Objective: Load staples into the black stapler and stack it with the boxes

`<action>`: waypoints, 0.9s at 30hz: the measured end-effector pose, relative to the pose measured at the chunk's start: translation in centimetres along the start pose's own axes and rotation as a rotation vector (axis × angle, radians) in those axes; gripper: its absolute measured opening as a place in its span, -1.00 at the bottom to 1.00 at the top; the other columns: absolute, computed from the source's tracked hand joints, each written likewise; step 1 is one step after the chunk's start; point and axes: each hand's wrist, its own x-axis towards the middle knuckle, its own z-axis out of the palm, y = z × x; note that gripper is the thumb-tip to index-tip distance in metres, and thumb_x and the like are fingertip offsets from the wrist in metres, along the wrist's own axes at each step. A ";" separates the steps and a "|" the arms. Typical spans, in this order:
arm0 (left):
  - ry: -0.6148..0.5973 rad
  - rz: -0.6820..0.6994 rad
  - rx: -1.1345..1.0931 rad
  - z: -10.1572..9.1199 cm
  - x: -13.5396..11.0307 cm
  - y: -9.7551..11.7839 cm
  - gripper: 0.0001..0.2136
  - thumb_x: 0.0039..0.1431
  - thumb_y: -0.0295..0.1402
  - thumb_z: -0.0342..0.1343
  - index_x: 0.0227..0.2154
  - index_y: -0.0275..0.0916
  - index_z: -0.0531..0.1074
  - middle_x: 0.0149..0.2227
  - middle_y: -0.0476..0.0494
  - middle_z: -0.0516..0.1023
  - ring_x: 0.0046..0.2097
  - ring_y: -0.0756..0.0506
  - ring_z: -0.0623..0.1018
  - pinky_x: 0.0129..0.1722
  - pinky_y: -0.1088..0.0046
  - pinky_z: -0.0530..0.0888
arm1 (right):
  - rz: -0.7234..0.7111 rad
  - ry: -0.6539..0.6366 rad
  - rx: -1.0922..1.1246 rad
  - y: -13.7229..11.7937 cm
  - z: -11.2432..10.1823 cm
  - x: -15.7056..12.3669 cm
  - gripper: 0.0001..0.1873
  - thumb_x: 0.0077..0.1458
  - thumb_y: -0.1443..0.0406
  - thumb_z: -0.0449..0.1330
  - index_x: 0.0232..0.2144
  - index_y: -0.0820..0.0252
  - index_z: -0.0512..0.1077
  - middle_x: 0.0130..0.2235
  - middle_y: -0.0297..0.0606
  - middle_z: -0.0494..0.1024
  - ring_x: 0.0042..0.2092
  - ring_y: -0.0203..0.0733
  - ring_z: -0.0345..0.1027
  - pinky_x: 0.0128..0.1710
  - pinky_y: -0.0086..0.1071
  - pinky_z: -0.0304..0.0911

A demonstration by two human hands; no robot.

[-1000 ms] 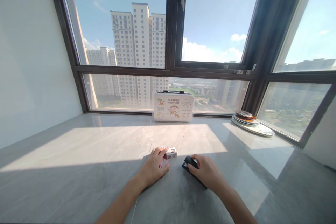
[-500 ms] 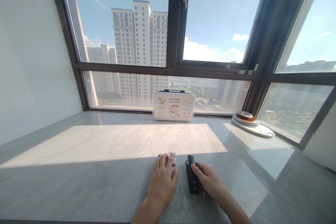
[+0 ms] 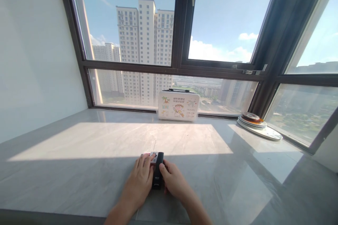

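Observation:
My left hand [image 3: 139, 180] lies palm down over two small flat boxes, its fingers bent onto them. One is a white printed box [image 3: 155, 159]; the other, a reddish box [image 3: 146, 154], is mostly covered by my fingers. Directly to their right is a black stapler [image 3: 157, 175], lengthwise to me on the grey marbled surface. My right hand [image 3: 173, 178] grips it from the right side, thumb on top and fingers mostly hidden behind. The stapler is against or very close to the boxes and my left hand.
A white cartoon-printed case [image 3: 179, 107] with a dark handle stands against the window. Stacked plates or lids [image 3: 253, 123] sit in the right corner. The marbled sill [image 3: 79, 179] runs along the window, with a white wall [image 3: 31, 59] at left.
Both hands have moved left. The stapler has come across to the boxes, closing the gap between them. The boxes have also shifted left under my left hand.

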 end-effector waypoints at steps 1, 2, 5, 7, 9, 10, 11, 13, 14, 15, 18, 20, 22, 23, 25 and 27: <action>0.013 -0.018 -0.009 -0.6 -0.3 -1.3 -0.59 0.40 -0.37 -0.21 0.25 -0.12 0.23 0.23 -0.19 0.35 0.32 -0.25 0.26 0.32 -0.01 0.23 | -0.002 -0.015 0.005 -0.3 1.0 0.5 -0.50 0.30 -0.05 -0.02 0.08 0.07 0.41 -0.48 -0.37 0.41 -0.54 -0.26 0.27 -0.58 -0.41 0.28; 0.028 -0.037 -0.020 -1.1 -0.5 -2.6 -0.59 0.39 -0.36 -0.20 0.25 -0.11 0.24 0.21 -0.18 0.36 0.30 -0.24 0.29 0.30 0.00 0.27 | -0.004 -0.025 0.010 -0.6 2.0 0.9 -0.51 0.30 -0.04 -0.01 0.08 0.06 0.41 -0.46 -0.36 0.43 -0.51 -0.25 0.29 -0.53 -0.39 0.31; 0.040 -0.079 -0.047 -2.2 -1.1 -5.0 -0.59 0.39 -0.35 -0.19 0.24 -0.10 0.24 0.20 -0.18 0.36 0.27 -0.22 0.33 0.26 0.02 0.33 | -0.021 -0.016 0.017 -1.2 4.2 1.4 -0.53 0.30 -0.01 0.00 0.06 0.09 0.43 -0.40 -0.31 0.48 -0.43 -0.21 0.36 -0.43 -0.35 0.36; 0.023 -0.099 -0.061 -2.6 -1.3 -5.7 -0.59 0.39 -0.35 -0.20 0.25 -0.10 0.22 0.21 -0.17 0.35 0.27 -0.21 0.32 0.27 0.04 0.33 | -0.043 0.011 0.019 -1.5 5.0 1.3 -0.53 0.30 0.00 -0.01 0.05 0.11 0.45 -0.38 -0.29 0.50 -0.40 -0.18 0.38 -0.41 -0.35 0.36; 0.008 -0.116 -0.074 -2.8 -1.4 -5.7 -0.59 0.40 -0.35 -0.21 0.26 -0.09 0.22 0.22 -0.16 0.34 0.29 -0.19 0.30 0.28 0.07 0.32 | -0.065 0.038 0.017 -1.6 5.4 0.9 -0.52 0.31 0.00 -0.02 0.04 0.12 0.46 -0.39 -0.28 0.51 -0.39 -0.16 0.38 -0.41 -0.35 0.34; 0.006 -0.123 -0.079 -2.8 -1.4 -5.6 -0.59 0.40 -0.35 -0.21 0.26 -0.09 0.22 0.22 -0.15 0.34 0.29 -0.18 0.30 0.28 0.08 0.31 | -0.074 0.050 0.015 -1.7 5.5 0.8 -0.52 0.31 0.00 -0.02 0.03 0.12 0.47 -0.39 -0.28 0.51 -0.39 -0.16 0.38 -0.42 -0.36 0.33; 0.006 -0.129 -0.082 -2.8 -1.4 -5.5 -0.59 0.40 -0.35 -0.21 0.25 -0.08 0.23 0.23 -0.14 0.34 0.29 -0.18 0.30 0.29 0.09 0.31 | -0.081 0.061 0.012 -1.7 5.6 0.6 -0.51 0.31 0.00 -0.03 0.03 0.13 0.48 -0.40 -0.28 0.52 -0.40 -0.16 0.38 -0.42 -0.36 0.33; 0.009 -0.137 -0.086 -2.8 -1.3 -5.3 -0.59 0.39 -0.34 -0.20 0.25 -0.08 0.24 0.23 -0.14 0.34 0.29 -0.18 0.30 0.29 0.10 0.30 | -0.091 0.085 0.000 -1.8 5.7 0.4 -0.51 0.32 0.00 -0.03 0.01 0.16 0.49 -0.42 -0.28 0.51 -0.42 -0.16 0.37 -0.44 -0.38 0.30; 0.008 -0.138 -0.089 -2.7 -1.3 -5.3 -0.59 0.39 -0.34 -0.19 0.25 -0.08 0.24 0.23 -0.14 0.33 0.30 -0.18 0.30 0.30 0.09 0.30 | -0.098 0.095 -0.006 -1.9 5.7 0.3 -0.51 0.32 0.01 -0.03 0.00 0.17 0.50 -0.43 -0.29 0.51 -0.42 -0.17 0.36 -0.45 -0.39 0.29; 0.006 -0.138 -0.093 -2.7 -1.3 -5.4 -0.58 0.39 -0.33 -0.19 0.25 -0.08 0.24 0.24 -0.14 0.33 0.30 -0.19 0.29 0.30 0.09 0.30 | -0.106 0.103 -0.010 -1.9 5.8 0.2 -0.52 0.33 0.02 -0.03 -0.01 0.17 0.50 -0.44 -0.29 0.51 -0.43 -0.17 0.35 -0.46 -0.40 0.27; -0.003 -0.135 -0.117 -2.8 -1.3 -5.6 -0.59 0.39 -0.33 -0.19 0.25 -0.08 0.24 0.24 -0.15 0.33 0.30 -0.19 0.30 0.30 0.08 0.30 | -0.139 0.117 -0.020 -2.2 5.9 0.1 -0.55 0.35 0.06 -0.04 -0.02 0.16 0.52 -0.44 -0.30 0.52 -0.44 -0.20 0.35 -0.47 -0.42 0.22; 0.000 -0.136 -0.135 -2.9 -1.2 -5.7 -0.59 0.39 -0.32 -0.18 0.25 -0.08 0.25 0.23 -0.15 0.34 0.29 -0.19 0.31 0.29 0.09 0.30 | -0.159 0.130 -0.029 -2.3 5.9 0.1 -0.57 0.36 0.08 -0.03 -0.03 0.16 0.53 -0.43 -0.30 0.53 -0.42 -0.20 0.36 -0.45 -0.43 0.20; 0.011 -0.139 -0.154 -3.1 -1.1 -5.7 -0.60 0.38 -0.31 -0.16 0.23 -0.07 0.28 0.21 -0.13 0.37 0.28 -0.18 0.33 0.29 0.11 0.32 | -0.178 0.146 -0.039 -2.4 6.0 0.0 -0.59 0.37 0.10 -0.03 -0.05 0.15 0.53 -0.42 -0.30 0.54 -0.37 -0.18 0.39 -0.42 -0.43 0.20; 0.018 -0.140 -0.166 -3.2 -1.0 -5.7 -0.61 0.38 -0.31 -0.15 0.21 -0.07 0.29 0.20 -0.13 0.38 0.28 -0.18 0.33 0.28 0.13 0.33 | -0.185 0.153 -0.043 -2.4 6.0 0.0 -0.60 0.37 0.10 -0.02 -0.05 0.14 0.53 -0.41 -0.30 0.55 -0.35 -0.16 0.41 -0.40 -0.43 0.21; 0.027 -0.141 -0.194 -3.3 -0.8 -5.8 -0.63 0.37 -0.30 -0.14 0.18 -0.07 0.33 0.18 -0.11 0.40 0.27 -0.16 0.35 0.27 0.15 0.34 | -0.190 0.158 -0.042 -2.5 6.2 0.1 -0.60 0.37 0.10 -0.02 -0.05 0.14 0.53 -0.37 -0.29 0.57 -0.30 -0.14 0.43 -0.36 -0.42 0.22; 0.033 -0.142 -0.229 -3.3 -0.7 -6.0 -0.64 0.37 -0.29 -0.13 0.16 -0.07 0.35 0.17 -0.10 0.42 0.26 -0.15 0.36 0.27 0.17 0.34 | -0.190 0.157 -0.035 -2.4 6.4 0.3 -0.58 0.37 0.09 -0.02 -0.05 0.15 0.53 -0.34 -0.27 0.58 -0.26 -0.12 0.46 -0.32 -0.40 0.25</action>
